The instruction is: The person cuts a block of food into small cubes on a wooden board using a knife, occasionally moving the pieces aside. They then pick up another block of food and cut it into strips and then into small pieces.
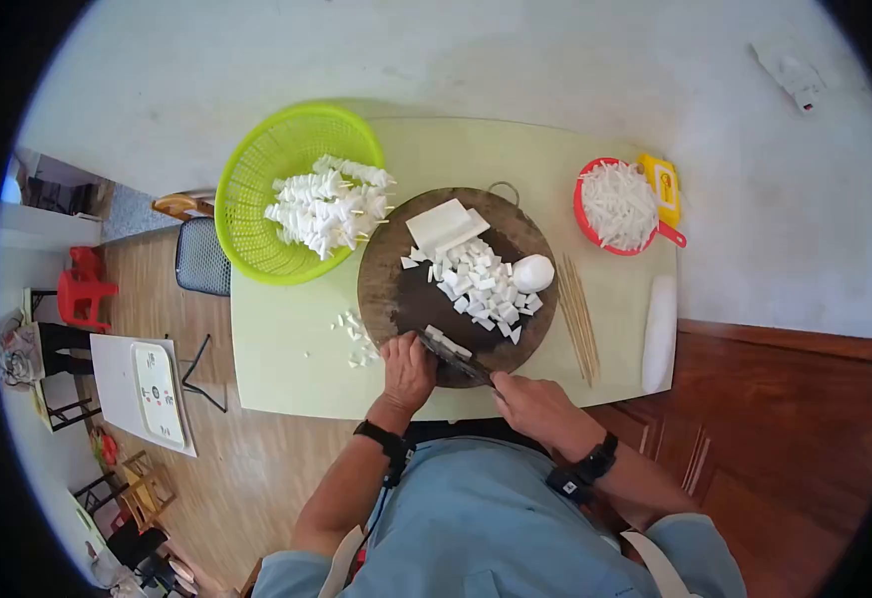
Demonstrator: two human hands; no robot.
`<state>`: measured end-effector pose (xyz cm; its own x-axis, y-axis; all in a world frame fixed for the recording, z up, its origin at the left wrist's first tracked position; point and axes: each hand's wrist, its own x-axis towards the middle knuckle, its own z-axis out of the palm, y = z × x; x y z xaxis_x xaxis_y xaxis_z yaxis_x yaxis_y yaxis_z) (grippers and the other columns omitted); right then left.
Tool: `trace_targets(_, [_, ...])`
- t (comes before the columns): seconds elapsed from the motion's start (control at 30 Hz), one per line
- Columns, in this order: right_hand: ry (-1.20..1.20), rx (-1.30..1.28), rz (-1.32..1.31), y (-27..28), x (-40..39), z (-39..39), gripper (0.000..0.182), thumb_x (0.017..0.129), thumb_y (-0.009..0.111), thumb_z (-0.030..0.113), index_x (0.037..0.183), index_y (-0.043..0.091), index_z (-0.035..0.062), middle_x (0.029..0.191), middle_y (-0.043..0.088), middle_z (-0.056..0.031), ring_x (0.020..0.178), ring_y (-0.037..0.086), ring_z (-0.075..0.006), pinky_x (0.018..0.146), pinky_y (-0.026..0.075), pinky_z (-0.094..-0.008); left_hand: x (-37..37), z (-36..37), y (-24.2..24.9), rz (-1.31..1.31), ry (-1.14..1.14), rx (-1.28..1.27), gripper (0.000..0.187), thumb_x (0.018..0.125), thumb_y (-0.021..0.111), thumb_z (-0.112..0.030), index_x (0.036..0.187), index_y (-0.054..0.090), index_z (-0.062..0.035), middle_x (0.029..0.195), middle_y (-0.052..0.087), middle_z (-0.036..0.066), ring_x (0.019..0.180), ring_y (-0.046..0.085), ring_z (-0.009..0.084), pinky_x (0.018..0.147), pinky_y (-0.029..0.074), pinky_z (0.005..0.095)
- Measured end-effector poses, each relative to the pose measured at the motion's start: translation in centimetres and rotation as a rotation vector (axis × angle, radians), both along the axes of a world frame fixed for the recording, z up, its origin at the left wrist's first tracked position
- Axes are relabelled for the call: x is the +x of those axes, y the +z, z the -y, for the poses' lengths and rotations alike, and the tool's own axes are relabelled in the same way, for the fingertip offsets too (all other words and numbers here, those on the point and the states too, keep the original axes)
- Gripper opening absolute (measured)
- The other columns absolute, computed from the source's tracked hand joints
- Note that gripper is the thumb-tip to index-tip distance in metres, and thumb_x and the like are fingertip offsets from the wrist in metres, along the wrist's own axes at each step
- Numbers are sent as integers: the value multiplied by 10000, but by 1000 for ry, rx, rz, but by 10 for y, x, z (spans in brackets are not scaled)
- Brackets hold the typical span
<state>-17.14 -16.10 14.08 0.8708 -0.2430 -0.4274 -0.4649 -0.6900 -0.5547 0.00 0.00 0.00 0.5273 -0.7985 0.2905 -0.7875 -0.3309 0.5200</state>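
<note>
My right hand (530,407) is wrapped round the handle of a dark-bladed knife (456,360), at the near edge of a round wooden chopping board (381,284). The blade points left, towards my left hand (408,371). That hand has its fingers curled together at the blade's tip; what lies under them is hidden. Cut white strips (448,342) lie just beyond the blade. Farther up the board are a heap of small white chunks (476,279), larger white slabs (446,226) and a rounded white piece (532,273).
A green basket (241,199) of white skewered pieces stands back left. At right are bamboo skewers (579,319), a red colander (583,214) of white strips, a yellow packet (667,189) and a long white roll-like thing (660,334). White scraps (361,339) lie left of the board.
</note>
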Motion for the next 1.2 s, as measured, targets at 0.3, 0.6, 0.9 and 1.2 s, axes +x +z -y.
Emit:
trace_targets(0.3, [-20, -91, 204, -23, 24, 23, 207, 955, 580, 239, 1055, 510, 71, 850, 677, -156, 732, 671, -375, 607, 530, -496, 7, 8, 16, 28, -12, 28, 424, 822, 679, -96, 1197, 509, 4, 1153, 557, 207, 1016, 536, 383, 875, 384, 500])
trace_targets(0.6, [-85, -84, 208, 4, 2, 13, 242, 949, 609, 233, 1132, 562, 82, 879, 681, -138, 758, 677, -359, 616, 538, -471, 5, 31, 19, -42, 13, -45, 432, 822, 693, -76, 1196, 491, -2, 1158, 553, 192, 1033, 540, 370, 864, 386, 489])
trace_targets(0.9, [-44, -77, 116, 11, -11, 11, 242, 936, 632, 209, 1129, 574, 75, 869, 685, -140, 748, 682, -349, 622, 544, -447, 6, 24, 13, -23, -12, -11, 429, 788, 691, -75, 1167, 510, 8, 1168, 560, 193, 1017, 541, 375, 852, 397, 492])
trace_targets(1.2, [9, -104, 62, -15, 26, 16, 211, 959, 580, 244, 997, 459, 76, 784, 656, -162, 710, 666, -393, 579, 516, -520, 5, 24, 9, -4, -1, 50, 417, 820, 696, -113, 1184, 524, -5, 1145, 566, 190, 1010, 541, 371, 848, 399, 495])
